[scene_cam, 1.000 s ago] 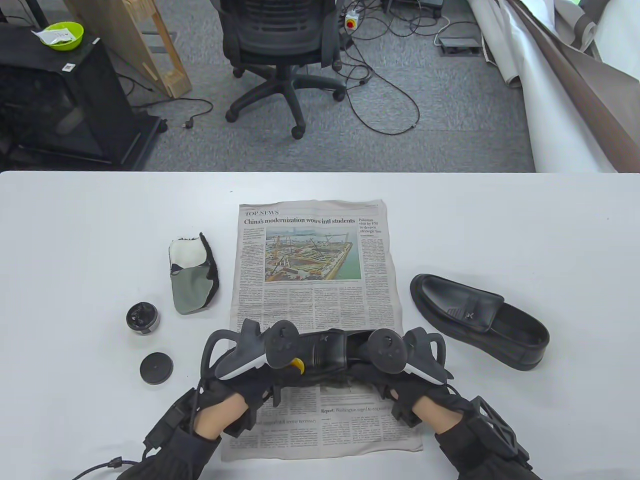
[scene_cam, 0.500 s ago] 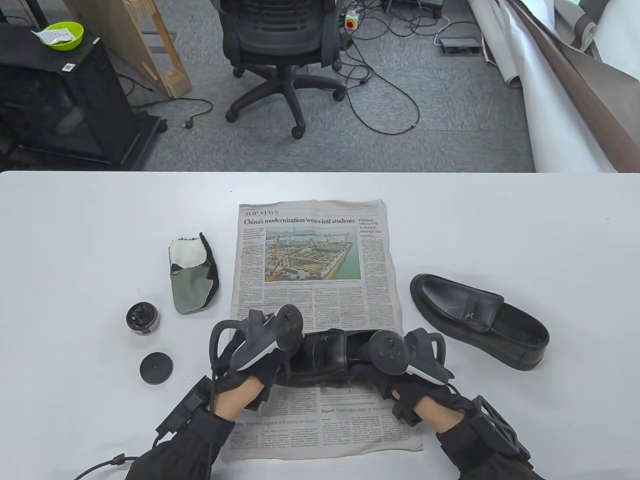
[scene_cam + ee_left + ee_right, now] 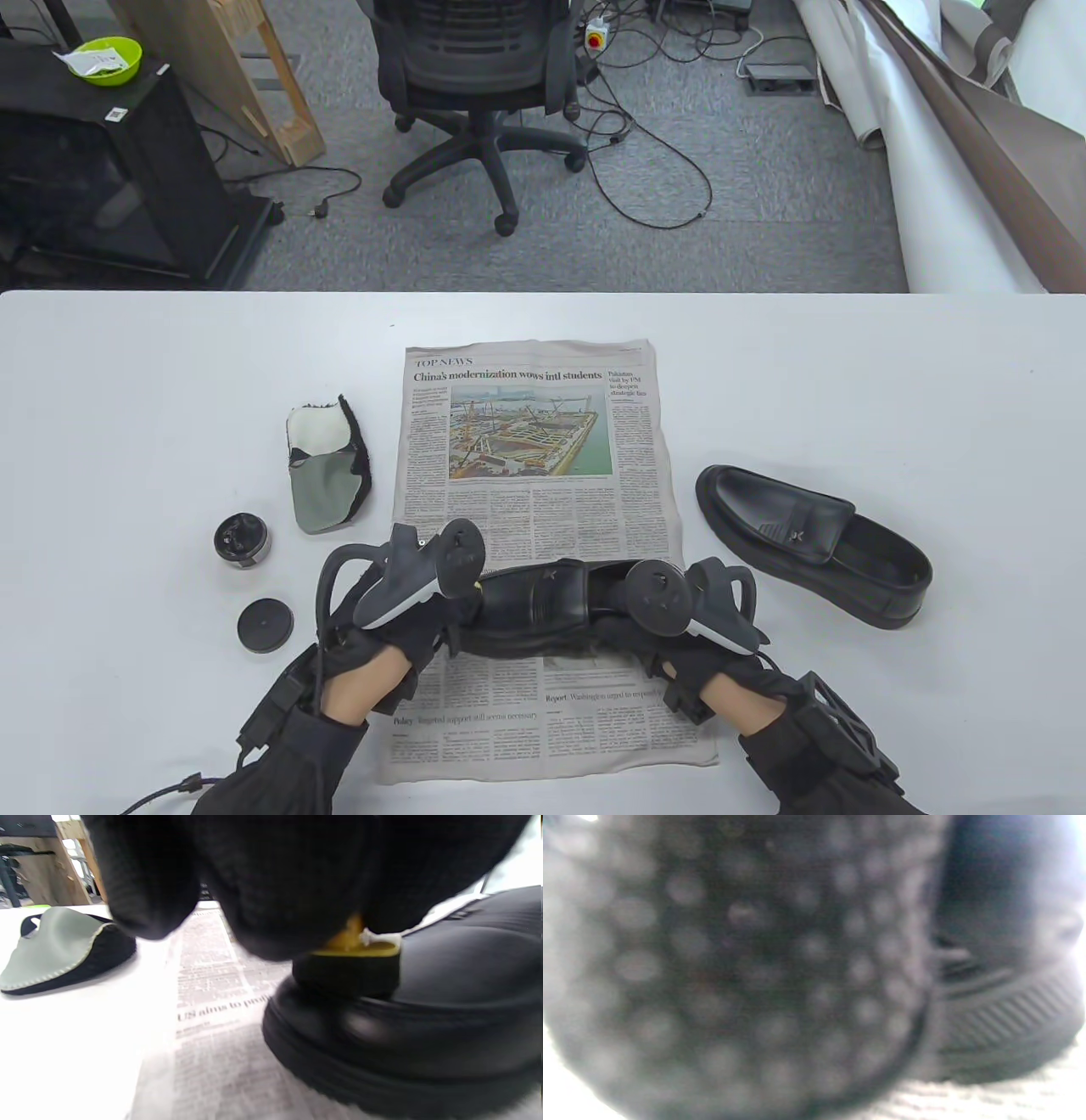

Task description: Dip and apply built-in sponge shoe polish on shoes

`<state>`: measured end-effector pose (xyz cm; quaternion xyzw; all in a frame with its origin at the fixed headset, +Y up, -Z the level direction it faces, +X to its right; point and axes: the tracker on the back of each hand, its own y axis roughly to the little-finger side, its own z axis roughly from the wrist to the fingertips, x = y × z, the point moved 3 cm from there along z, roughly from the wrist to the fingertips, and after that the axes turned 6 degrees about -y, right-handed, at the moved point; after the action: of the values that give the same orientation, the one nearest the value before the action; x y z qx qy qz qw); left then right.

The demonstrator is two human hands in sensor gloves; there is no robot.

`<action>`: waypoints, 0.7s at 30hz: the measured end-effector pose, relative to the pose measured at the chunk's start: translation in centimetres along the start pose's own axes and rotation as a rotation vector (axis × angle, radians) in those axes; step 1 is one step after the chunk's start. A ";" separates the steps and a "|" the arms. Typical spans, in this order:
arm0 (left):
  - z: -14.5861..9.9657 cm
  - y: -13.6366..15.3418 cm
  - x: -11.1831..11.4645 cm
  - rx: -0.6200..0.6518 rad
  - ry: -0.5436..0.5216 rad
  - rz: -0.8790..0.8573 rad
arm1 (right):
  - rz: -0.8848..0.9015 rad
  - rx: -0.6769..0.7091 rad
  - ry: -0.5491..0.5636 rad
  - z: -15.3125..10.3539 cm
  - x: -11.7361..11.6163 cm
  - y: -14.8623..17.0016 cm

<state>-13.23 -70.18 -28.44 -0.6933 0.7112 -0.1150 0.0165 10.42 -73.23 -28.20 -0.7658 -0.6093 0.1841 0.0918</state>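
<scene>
Pinching the sponge (image 3: pixel 352 969) in my left hand (image 3: pixel 399 632), I polish the shoe (image 3: pixel 530 607) gripped by my right hand (image 3: pixel 679 645); next, stroke rightward.

Newspaper (image 3: pixel 543 475) headlines: "TOP NEWS", "China's modernization wows intl students".

Both hands wear black knit gloves, the left hand (image 3: pixel 386 649) and the right hand (image 3: pixel 679 658) alike. In the right wrist view the glove fabric shows a pattern of small raised dots, blurred by closeness. A tracker (image 3: pixel 420 577) sits on the back of the left hand, black with a white-grey underside and a round black ring; a matching tracker (image 3: pixel 679 598) sits on the right. Black boxy modules are strapped at each wrist, the right 1 with an open lattice frame (image 3: pixel 836 722). Dark sleeves cover both forearms, and a black cable (image 3: pixel 165 794) trails from the left sleeve.
</scene>
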 end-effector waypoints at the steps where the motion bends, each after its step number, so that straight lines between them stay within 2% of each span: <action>1: -0.2 -0.2 0.0 0.012 0.002 -0.006 | 0.001 -0.001 -0.001 0.0 0.0 0.0; 3: -0.9 -1.2 0.3 0.057 0.046 -0.050 | 0.002 -0.001 -0.006 0.0 0.0 0.0; 6: -1.3 -2.3 0.4 0.086 0.037 -0.064 | -0.001 0.004 -0.002 0.0 0.0 0.0; 11: -1.3 -4.0 0.3 0.093 -0.060 -0.098 | 0.000 0.017 -0.007 0.0 0.0 0.0; 17: -0.3 -4.2 0.2 0.073 -0.208 -0.132 | 0.003 0.027 -0.014 0.1 -0.1 0.0; 21: 0.7 -4.3 0.3 0.078 -0.300 -0.049 | 0.004 0.033 -0.014 0.1 -0.1 0.0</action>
<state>-8.85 -70.67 -28.29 -0.7187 0.6786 -0.0380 0.1468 10.39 -73.29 -28.26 -0.7640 -0.6053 0.1999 0.0996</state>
